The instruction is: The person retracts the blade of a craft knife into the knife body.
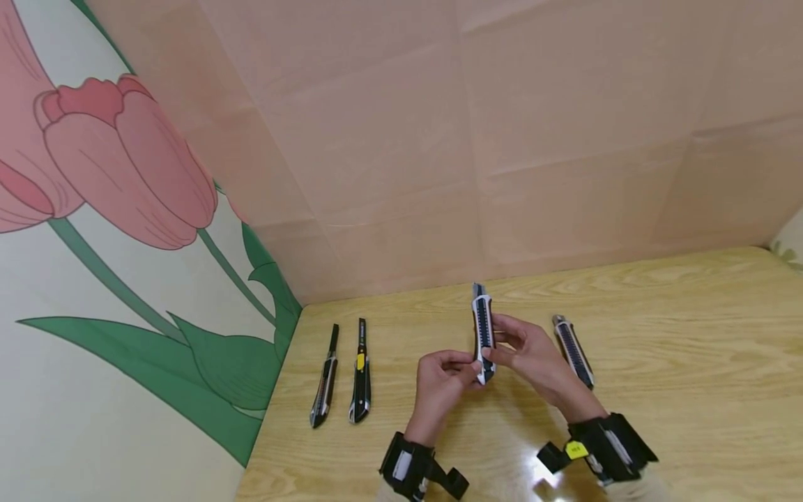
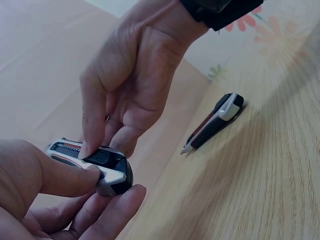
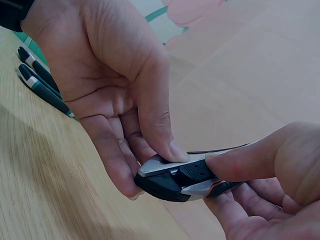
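A white-and-black utility knife (image 1: 483, 324) is held up over the table between both hands, its short blade pointing away from me. My left hand (image 1: 439, 383) pinches the butt end of the handle between thumb and fingers. From the right side, my right hand (image 1: 536, 352) grips the handle, its thumb on the black slider (image 2: 102, 157). The left thumb presses on the pale casing near the dark end of the knife (image 3: 160, 186) in the right wrist view. Some fingers of each hand are partly hidden behind the handle.
A similar utility knife (image 1: 574, 354) lies to the right on the wooden table (image 1: 690, 362). At left, a slim dark knife (image 1: 324, 390) and a black one with a yellow slider (image 1: 360, 383) lie side by side. A pinkish cloth (image 1: 401, 153) hangs behind the table.
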Action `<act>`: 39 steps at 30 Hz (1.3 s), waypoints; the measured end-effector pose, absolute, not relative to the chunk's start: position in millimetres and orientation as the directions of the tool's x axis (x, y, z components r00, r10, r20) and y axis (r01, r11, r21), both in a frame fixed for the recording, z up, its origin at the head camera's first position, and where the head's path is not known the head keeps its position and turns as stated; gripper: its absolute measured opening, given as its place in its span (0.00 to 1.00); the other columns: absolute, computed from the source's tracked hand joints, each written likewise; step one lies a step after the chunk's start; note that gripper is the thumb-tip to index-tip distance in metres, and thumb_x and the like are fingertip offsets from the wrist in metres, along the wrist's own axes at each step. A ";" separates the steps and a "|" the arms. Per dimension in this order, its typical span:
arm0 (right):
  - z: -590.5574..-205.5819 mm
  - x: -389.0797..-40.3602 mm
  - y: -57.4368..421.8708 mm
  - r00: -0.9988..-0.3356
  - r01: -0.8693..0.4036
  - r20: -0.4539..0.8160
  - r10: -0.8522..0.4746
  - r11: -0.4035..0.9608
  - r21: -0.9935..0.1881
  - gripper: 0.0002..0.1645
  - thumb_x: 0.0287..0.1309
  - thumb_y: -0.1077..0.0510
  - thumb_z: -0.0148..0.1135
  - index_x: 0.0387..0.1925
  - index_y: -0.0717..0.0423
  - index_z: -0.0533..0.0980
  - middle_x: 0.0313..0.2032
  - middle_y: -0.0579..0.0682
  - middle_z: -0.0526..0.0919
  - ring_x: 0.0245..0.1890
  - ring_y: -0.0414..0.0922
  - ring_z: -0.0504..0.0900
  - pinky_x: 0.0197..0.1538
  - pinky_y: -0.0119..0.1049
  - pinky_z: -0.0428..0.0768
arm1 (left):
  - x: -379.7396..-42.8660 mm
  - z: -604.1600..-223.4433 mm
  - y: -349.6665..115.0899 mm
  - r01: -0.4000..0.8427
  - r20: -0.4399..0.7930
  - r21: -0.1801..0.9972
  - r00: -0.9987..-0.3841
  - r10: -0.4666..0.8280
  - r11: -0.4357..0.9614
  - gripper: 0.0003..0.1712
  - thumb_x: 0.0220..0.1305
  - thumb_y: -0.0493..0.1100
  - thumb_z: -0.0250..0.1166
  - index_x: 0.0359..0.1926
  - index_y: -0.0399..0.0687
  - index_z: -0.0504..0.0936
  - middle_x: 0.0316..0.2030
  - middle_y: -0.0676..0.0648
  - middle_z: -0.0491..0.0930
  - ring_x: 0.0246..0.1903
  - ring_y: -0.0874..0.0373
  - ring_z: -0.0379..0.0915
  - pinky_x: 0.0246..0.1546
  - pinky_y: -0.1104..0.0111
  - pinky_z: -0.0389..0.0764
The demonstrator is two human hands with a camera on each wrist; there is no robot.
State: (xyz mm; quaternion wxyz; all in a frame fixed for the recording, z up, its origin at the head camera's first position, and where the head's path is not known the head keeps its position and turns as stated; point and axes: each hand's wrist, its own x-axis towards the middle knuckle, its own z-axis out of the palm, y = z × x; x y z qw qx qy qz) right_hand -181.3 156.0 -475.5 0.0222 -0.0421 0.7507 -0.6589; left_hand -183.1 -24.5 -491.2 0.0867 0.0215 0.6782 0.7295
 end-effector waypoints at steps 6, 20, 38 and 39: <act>-477.0 -181.0 158.0 -0.994 -0.011 0.001 -0.111 0.094 -0.996 0.42 0.62 0.66 0.68 0.75 0.58 0.62 0.64 0.62 0.75 0.64 0.60 0.74 0.60 0.45 0.80 | -182.4 -490.0 -23.0 -0.103 -0.094 0.993 -0.985 0.145 -0.057 0.05 0.57 0.30 0.74 0.35 0.37 0.88 0.30 0.41 0.85 0.29 0.52 0.83 0.31 0.61 0.89; -474.3 -180.1 158.7 -0.989 -0.041 0.027 -0.145 0.095 -0.995 0.44 0.59 0.69 0.69 0.75 0.57 0.62 0.64 0.62 0.74 0.66 0.63 0.71 0.62 0.48 0.79 | -182.4 -491.0 -22.4 -0.113 -0.100 0.990 -0.984 0.150 -0.082 0.06 0.57 0.29 0.74 0.36 0.36 0.87 0.31 0.40 0.85 0.28 0.52 0.83 0.33 0.59 0.89; -478.8 -183.4 161.2 -0.988 -0.027 0.012 -0.154 0.095 -0.995 0.44 0.59 0.64 0.73 0.74 0.60 0.64 0.62 0.61 0.76 0.62 0.57 0.75 0.55 0.34 0.79 | -186.3 -490.6 -30.0 -0.131 -0.114 0.990 -0.965 0.237 -0.059 0.06 0.59 0.31 0.73 0.38 0.34 0.87 0.31 0.39 0.85 0.30 0.51 0.84 0.34 0.60 0.89; -479.2 -183.1 161.3 -0.987 -0.033 0.016 -0.158 0.101 -0.994 0.44 0.58 0.63 0.73 0.73 0.61 0.64 0.62 0.61 0.77 0.62 0.57 0.75 0.55 0.34 0.79 | -186.2 -491.4 -30.2 -0.134 -0.115 0.989 -0.962 0.246 -0.061 0.06 0.59 0.30 0.73 0.38 0.34 0.86 0.31 0.38 0.85 0.30 0.50 0.85 0.34 0.60 0.89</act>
